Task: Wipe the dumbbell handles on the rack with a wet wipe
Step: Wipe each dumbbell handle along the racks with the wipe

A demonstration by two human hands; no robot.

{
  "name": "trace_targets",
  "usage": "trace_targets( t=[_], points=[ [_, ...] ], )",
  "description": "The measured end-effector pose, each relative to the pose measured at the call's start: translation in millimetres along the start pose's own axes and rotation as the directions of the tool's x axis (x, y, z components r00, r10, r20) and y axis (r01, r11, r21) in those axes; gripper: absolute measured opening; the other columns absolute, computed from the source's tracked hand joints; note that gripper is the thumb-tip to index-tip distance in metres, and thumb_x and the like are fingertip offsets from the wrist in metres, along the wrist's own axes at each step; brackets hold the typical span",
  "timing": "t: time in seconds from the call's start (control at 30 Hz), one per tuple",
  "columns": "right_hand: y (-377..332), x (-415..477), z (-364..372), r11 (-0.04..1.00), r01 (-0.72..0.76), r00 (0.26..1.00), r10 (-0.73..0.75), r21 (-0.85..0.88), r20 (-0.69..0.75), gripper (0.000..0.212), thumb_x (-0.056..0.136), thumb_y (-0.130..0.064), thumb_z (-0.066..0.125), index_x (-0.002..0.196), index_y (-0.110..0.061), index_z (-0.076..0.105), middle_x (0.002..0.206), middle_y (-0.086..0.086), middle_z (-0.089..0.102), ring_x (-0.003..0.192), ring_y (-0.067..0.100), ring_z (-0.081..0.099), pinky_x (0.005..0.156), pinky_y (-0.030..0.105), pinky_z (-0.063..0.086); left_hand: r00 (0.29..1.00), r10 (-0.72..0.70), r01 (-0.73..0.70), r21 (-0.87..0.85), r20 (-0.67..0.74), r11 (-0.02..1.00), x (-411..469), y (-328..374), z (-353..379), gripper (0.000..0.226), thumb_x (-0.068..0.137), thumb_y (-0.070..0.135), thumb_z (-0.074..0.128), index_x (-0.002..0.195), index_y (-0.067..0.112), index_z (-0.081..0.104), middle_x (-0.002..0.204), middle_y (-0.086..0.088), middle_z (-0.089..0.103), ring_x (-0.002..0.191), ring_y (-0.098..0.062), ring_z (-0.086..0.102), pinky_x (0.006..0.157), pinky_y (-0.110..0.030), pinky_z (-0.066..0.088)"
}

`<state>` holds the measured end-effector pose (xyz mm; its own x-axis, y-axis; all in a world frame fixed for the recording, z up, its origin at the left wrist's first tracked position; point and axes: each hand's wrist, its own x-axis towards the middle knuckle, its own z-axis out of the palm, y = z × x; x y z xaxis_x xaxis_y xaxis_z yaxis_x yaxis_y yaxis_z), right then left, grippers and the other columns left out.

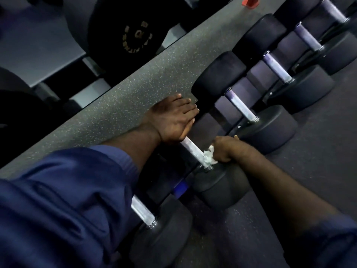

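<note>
The right hand (226, 149) clenches a crumpled white wet wipe (209, 158) against the near end of 1 dumbbell handle (192, 149). The left hand (173, 118) lies flat, fingers straight, over its far end. Other dumbbells (270, 126) line up to the right.
</note>
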<state>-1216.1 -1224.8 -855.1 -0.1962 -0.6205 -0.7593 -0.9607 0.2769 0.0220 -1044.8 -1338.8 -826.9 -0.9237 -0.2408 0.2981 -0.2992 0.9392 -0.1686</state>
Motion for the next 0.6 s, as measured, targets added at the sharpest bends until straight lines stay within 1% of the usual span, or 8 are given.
trace_targets(
  t=[0.1, 0.2, 0.27, 0.37, 0.43, 0.5, 0.53, 0.6],
  points=[
    [10.7, 0.9, 4.9, 1.0, -0.002, 0.998, 0.002, 0.002, -0.055, 0.05, 0.085, -0.013, 0.066, 0.134, -0.013, 0.053, 0.139, 0.008, 0.059, 0.135, 0.027, 0.051, 0.122, 0.05, 0.018, 1.0, -0.011, 0.011, -0.002, 0.011, 1.0, -0.5, 0.8, -1.1, 0.041, 0.1, 0.029, 0.049, 0.125, 0.008, 0.074, 0.126, -0.01, 0.074, 0.119, -0.032, 0.068, 0.108, -0.045, 0.049],
    [6.3, 6.6, 10.1, 0.998, 0.026, 0.994, -0.019, 0.061, -0.106, 0.048, 0.085, -0.011, 0.06, 0.131, -0.02, 0.058, 0.135, 0.004, 0.062, 0.134, 0.023, 0.052, 0.122, 0.049, 0.016, 1.0, -0.016, 0.016, -0.008, -0.002, 1.0, 0.1, 0.8, -0.4, 0.04, 0.1, 0.029, 0.05, 0.124, 0.008, 0.075, 0.126, -0.01, 0.074, 0.118, -0.032, 0.069, 0.108, -0.045, 0.049],
    [3.2, 11.9, 13.4, 0.992, 0.057, 0.994, -0.046, 0.11, -0.098, 0.044, 0.084, -0.01, 0.057, 0.125, -0.026, 0.064, 0.132, 0.003, 0.065, 0.13, 0.024, 0.055, 0.12, 0.047, 0.027, 1.0, -0.016, 0.016, -0.001, -0.016, 1.0, -0.9, 0.8, 2.7, 0.039, 0.1, 0.028, 0.051, 0.124, 0.008, 0.075, 0.126, -0.01, 0.074, 0.118, -0.032, 0.069, 0.108, -0.045, 0.049],
    [4.9, 27.8, 21.7, 0.968, 0.126, 0.977, -0.083, 0.216, -0.197, 0.04, 0.077, -0.023, 0.049, 0.111, -0.024, 0.071, 0.118, 0.007, 0.07, 0.115, 0.03, 0.065, 0.102, 0.043, 0.052, 1.0, -0.011, 0.011, -0.006, -0.008, 1.0, -2.5, 0.6, 8.6, 0.039, 0.101, 0.028, 0.049, 0.126, 0.01, 0.074, 0.128, -0.009, 0.073, 0.12, -0.032, 0.068, 0.109, -0.045, 0.047],
    [9.0, 31.2, 28.7, 0.956, 0.177, 0.961, -0.117, 0.233, -0.251, 0.048, 0.065, -0.03, 0.039, 0.099, -0.017, 0.072, 0.105, 0.011, 0.072, 0.101, 0.035, 0.069, 0.09, 0.042, 0.058, 1.0, -0.008, 0.008, -0.006, -0.005, 1.0, -2.2, -0.3, 8.0, 0.04, 0.102, 0.028, 0.049, 0.128, 0.01, 0.073, 0.13, -0.009, 0.073, 0.122, -0.032, 0.067, 0.11, -0.046, 0.045],
    [12.7, 24.6, 26.8, 0.952, 0.199, 0.952, -0.132, 0.231, -0.276, 0.049, 0.062, -0.032, 0.036, 0.09, -0.016, 0.072, 0.098, 0.011, 0.073, 0.094, 0.036, 0.07, 0.085, 0.041, 0.059, 1.0, -0.011, 0.011, 0.001, -0.004, 1.0, -2.8, -0.2, 6.5, 0.039, 0.102, 0.028, 0.049, 0.127, 0.01, 0.073, 0.13, -0.008, 0.073, 0.122, -0.031, 0.067, 0.11, -0.046, 0.045],
    [14.2, 15.9, 20.2, 0.956, 0.202, 0.956, -0.145, 0.213, -0.255, 0.042, 0.064, -0.032, 0.038, 0.085, -0.018, 0.071, 0.096, 0.008, 0.073, 0.093, 0.033, 0.07, 0.085, 0.039, 0.058, 1.0, -0.014, 0.014, 0.007, 0.001, 1.0, -2.1, 0.1, 5.1, 0.038, 0.102, 0.027, 0.05, 0.127, 0.01, 0.073, 0.129, -0.008, 0.073, 0.121, -0.031, 0.067, 0.11, -0.045, 0.045],
    [16.6, 6.5, 9.2, 0.974, 0.162, 0.974, -0.132, 0.16, -0.184, 0.016, 0.071, -0.027, 0.052, 0.077, -0.024, 0.066, 0.093, -0.002, 0.07, 0.09, 0.02, 0.064, 0.084, 0.034, 0.052, 1.0, -0.012, 0.012, 0.001, 0.001, 1.0, -1.4, -0.3, 4.5, 0.038, 0.101, 0.027, 0.05, 0.126, 0.01, 0.074, 0.129, -0.009, 0.073, 0.121, -0.031, 0.068, 0.109, -0.045, 0.046]
  ],
)
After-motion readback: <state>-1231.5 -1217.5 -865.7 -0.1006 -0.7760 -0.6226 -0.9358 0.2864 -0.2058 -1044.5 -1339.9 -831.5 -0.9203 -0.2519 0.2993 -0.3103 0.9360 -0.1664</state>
